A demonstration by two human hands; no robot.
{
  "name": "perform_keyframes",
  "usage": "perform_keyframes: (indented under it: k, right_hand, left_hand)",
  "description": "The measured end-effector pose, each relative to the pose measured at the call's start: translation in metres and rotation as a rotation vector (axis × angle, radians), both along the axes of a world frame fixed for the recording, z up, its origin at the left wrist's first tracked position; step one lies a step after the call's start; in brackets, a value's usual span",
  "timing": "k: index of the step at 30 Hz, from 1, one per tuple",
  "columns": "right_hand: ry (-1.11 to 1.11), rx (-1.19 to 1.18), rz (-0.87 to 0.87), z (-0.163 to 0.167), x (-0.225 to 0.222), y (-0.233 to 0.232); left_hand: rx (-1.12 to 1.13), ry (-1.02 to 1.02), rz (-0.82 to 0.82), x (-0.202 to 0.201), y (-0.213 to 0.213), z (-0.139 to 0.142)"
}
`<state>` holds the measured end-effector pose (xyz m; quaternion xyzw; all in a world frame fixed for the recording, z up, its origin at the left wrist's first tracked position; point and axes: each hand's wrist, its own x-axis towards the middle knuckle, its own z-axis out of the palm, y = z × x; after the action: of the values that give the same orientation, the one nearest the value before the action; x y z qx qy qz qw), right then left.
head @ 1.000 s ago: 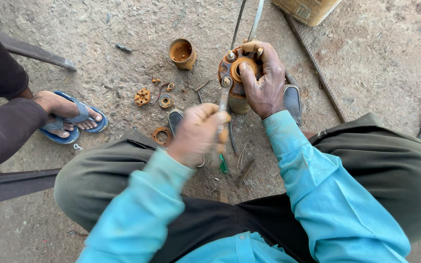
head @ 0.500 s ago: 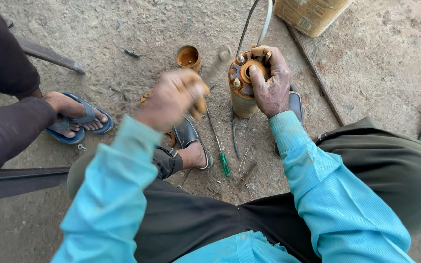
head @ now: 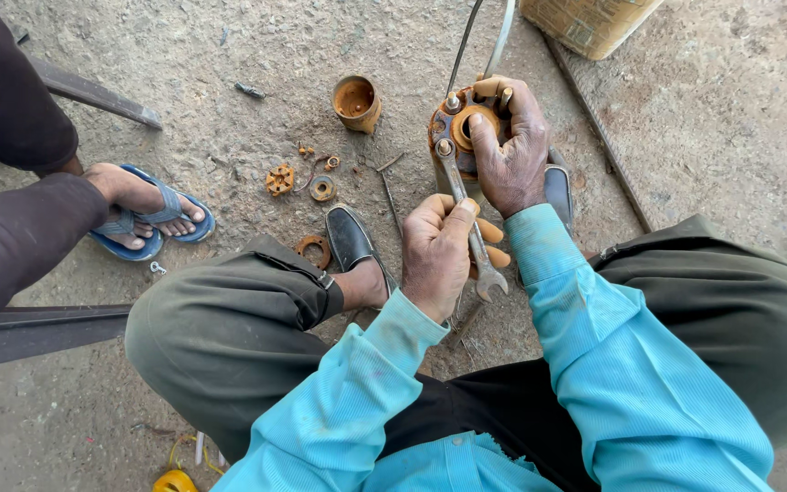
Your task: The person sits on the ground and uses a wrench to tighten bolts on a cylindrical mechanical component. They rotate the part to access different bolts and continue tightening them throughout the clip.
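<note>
Down on the concrete floor (head: 229, 55), the left hand (head: 437, 255) has its fingers wrapped tight round a spanner (head: 465, 214), whose ring end sits on a nut at the rim of a rusty pump (head: 460, 132); the right hand (head: 514, 150) clamps over the pump's top, fingers curled round it; the pump stands upright between the person's shoes; a rusty cup (head: 355, 102) and small rusty rings (head: 321, 187) lie nearby; another person's sandalled foot (head: 143, 205) rests at the left.

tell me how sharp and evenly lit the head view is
Head view: soft, even daylight, no hard shadows or glare; left hand, wrench and right hand on the rusty part are sharp, no motion blur; wide-lens bending shows toward the edges.
</note>
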<state>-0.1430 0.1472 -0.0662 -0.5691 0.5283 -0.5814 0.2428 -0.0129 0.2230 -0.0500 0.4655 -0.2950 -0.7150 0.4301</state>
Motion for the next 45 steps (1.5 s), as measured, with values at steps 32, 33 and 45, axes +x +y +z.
perform_keyframes:
  k: [32, 33, 45]
  right_hand:
    - [-0.049, -0.032, 0.053, -0.006, 0.002, 0.003]
    - [-0.053, -0.029, 0.058, -0.007, 0.002, 0.002]
    - [-0.007, -0.062, 0.108, -0.011, -0.001, -0.001]
  left_hand:
    - [-0.072, -0.139, -0.036, 0.013, -0.001, 0.014]
    - [-0.042, -0.112, -0.008, 0.008, -0.001, 0.009]
    - [-0.213, -0.418, -0.618, 0.079, -0.08, 0.077]
